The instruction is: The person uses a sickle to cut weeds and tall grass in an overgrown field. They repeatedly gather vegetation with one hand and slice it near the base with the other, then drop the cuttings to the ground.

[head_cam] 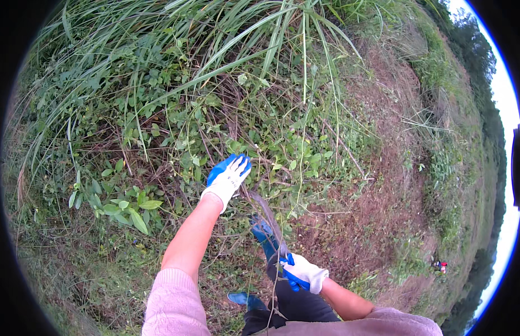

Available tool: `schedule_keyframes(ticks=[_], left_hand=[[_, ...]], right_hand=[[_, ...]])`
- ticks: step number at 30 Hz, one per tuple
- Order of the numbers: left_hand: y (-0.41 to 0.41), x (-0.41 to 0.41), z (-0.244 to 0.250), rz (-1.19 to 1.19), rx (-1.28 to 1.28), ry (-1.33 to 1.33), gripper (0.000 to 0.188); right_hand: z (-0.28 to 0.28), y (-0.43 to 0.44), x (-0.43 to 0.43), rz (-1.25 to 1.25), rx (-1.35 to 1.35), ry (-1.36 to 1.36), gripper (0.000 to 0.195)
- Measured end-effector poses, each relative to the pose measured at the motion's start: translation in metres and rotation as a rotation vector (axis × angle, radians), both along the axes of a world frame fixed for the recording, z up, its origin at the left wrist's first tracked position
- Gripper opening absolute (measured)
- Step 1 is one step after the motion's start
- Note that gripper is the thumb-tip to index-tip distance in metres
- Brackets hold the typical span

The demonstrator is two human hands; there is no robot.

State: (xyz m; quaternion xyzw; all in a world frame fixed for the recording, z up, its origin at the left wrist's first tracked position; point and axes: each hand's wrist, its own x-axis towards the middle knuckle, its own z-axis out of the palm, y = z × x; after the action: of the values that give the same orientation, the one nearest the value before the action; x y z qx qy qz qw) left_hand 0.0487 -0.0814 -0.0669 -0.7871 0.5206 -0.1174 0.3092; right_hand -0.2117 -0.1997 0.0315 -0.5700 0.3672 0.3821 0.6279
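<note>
My left hand (pixel 228 178), in a white work glove with blue coating, reaches into low green shrubs and vines (pixel 264 147). Its fingers are partly among leaves and thin stems, so whether it grips a stem does not show. Gloved the same way, my right hand (pixel 298 271) is closed around the lower end of a long, curved, grey-brown tool (pixel 266 210), whose exact kind I cannot tell. The tool slants up and left, its far end close to my left hand among twigs. A thin bare vine (pixel 277 273) hangs in front, near my right hand.
Long grass blades (pixel 243 54) arch over the thicket from the top. A leafy seedling (pixel 132 208) stands at the left. My blue boots (pixel 243 299) are on weedy ground. Reddish soil (pixel 352 227) with dry litter lies right; a small red object (pixel 443 265) is farther off.
</note>
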Motion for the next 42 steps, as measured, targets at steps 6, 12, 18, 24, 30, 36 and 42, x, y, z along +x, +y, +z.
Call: schedule_keyframes(ticks=[6,12,18,24,30,36,42], left_hand=[[-0.042,0.049,-0.062,-0.05,0.086,0.168,0.045],[-0.058,0.037,-0.03,-0.001,0.368,0.319,0.016],[-0.008,0.006,0.02,-0.015,0.128,0.468,0.016],[0.069,-0.078,0.054,0.139,-0.101,0.495,0.017],[0.16,-0.177,0.093,0.244,-0.184,0.554,0.012],[0.17,-0.22,0.109,0.307,-0.259,0.538,0.011],[0.252,-0.386,0.131,0.967,-0.252,1.083,0.027]], right_hand=[[-0.042,-0.009,-0.029,0.065,-0.063,-0.086,0.019],[-0.021,-0.008,-0.039,0.048,-0.15,-0.047,0.015],[0.024,-0.007,-0.064,0.293,-0.255,0.094,0.042],[0.072,0.014,-0.106,0.344,-0.319,0.041,0.032],[0.099,0.041,-0.163,0.659,-0.344,-0.044,0.033],[0.137,0.048,-0.187,0.389,-0.321,0.085,0.021],[0.135,0.081,-0.177,0.344,-0.296,-0.253,0.021]])
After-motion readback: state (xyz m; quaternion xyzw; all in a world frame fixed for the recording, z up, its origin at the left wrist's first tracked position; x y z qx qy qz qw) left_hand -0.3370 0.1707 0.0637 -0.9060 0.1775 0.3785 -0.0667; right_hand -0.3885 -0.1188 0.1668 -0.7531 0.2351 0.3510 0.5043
